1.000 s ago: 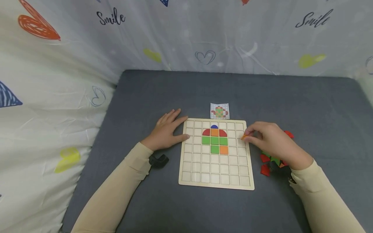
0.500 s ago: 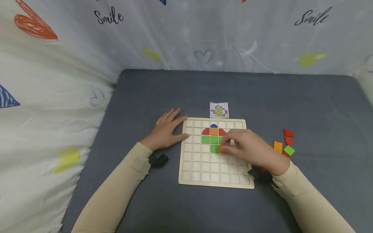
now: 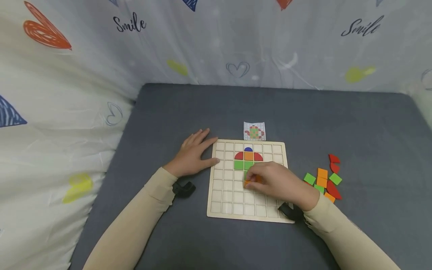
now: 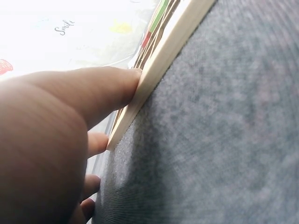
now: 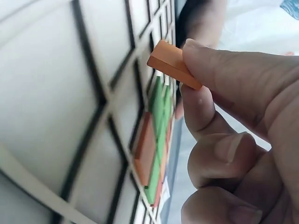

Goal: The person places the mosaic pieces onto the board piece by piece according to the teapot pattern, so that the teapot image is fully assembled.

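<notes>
A wooden grid board lies on the dark table. Its cells hold a blue half-round tile, an orange square between two red rounded tiles, and green squares below. My left hand touches the board's left edge with straight thumb and index finger. Between thumb and index finger, my right hand pinches an orange square tile, held tilted just above the cells. Another orange tile sits in the board near it. The right hand hides part of the pattern in the head view.
Behind the board lies a small printed pattern card. Loose tiles are scattered to the right: orange squares, green squares and red curved pieces. A patterned white curtain hangs behind the table.
My right hand has moved left from the board's right edge to its middle, carrying the orange tile. The loose tiles have come into fuller view. My left hand has stayed at the board's edge.
</notes>
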### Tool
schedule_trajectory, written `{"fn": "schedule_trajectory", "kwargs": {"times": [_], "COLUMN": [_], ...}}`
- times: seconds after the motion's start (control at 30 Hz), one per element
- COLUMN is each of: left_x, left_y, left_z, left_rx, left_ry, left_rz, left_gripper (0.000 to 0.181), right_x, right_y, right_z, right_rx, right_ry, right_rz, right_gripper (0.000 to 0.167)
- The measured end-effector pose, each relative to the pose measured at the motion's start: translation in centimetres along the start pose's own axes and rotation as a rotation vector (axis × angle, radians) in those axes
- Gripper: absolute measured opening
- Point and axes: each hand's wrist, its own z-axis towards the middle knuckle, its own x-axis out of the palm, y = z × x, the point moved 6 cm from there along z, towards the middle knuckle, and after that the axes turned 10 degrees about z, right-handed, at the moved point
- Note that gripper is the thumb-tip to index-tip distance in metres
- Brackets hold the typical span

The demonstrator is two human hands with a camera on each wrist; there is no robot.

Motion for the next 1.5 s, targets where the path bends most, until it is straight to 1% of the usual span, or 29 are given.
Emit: {"fn": "schedule_trajectory", "kwargs": {"times": [0.13,0.27,0.47,0.53,0.67,0.77,0.9,1.0,1.13,1.3,1.4,1.5], "left_x": [0.0,-0.1,-0.2,-0.2,-0.2,-0.2,-0.1,-0.1,-0.1,0.0,0.0,0.1], "left_y": [0.0,0.0,0.0,0.0,0.0,0.0,0.0,0.0,-0.1,-0.2,-0.1,0.1], "left_z": [-0.1,0.0,0.0,0.1,0.1,0.1,0.0,-0.1,0.1,0.2,0.2,0.1], "left_rx": [-0.006,-0.009,-0.014,-0.011,-0.006,-0.004,0.001,0.003,0.009,0.012,0.006,0.006], "left_ry": [0.01,0.006,0.01,0.012,0.01,0.014,0.015,0.012,0.007,0.013,0.013,0.01], "left_rz": [-0.004,-0.006,-0.002,-0.002,-0.004,-0.005,-0.012,-0.017,-0.023,-0.021,-0.021,-0.023], "left_gripper": [0.079,0.079,0.079,0.08,0.079,0.08,0.08,0.079,0.079,0.079,0.08,0.08], "right_x": [0.4,0.4,0.5,0.5,0.6,0.7,0.7,0.8,0.7,0.2,-0.5,-1.7], "right_y": [-0.1,-0.3,-0.8,-0.8,-0.6,-0.5,-0.5,-0.7,-0.9,-1.3,-1.5,-2.0], "right_z": [0.0,-0.1,-0.2,-0.2,-0.3,-0.3,-0.4,-0.4,-0.6,-0.7,-0.8,-1.2], "right_rx": [-0.013,-0.016,0.024,0.023,-0.012,-0.032,-0.045,-0.048,-0.019,0.059,0.1,0.14], "right_ry": [-0.005,-0.007,0.014,0.018,0.012,0.001,-0.006,-0.01,-0.03,-0.035,-0.038,-0.051], "right_rz": [-0.012,-0.026,-0.033,-0.03,-0.026,-0.044,-0.069,-0.074,-0.075,-0.079,-0.078,-0.062], "right_gripper": [0.011,0.01,0.009,0.009,0.009,0.008,0.004,0.005,0.008,0.009,0.016,0.015]}}
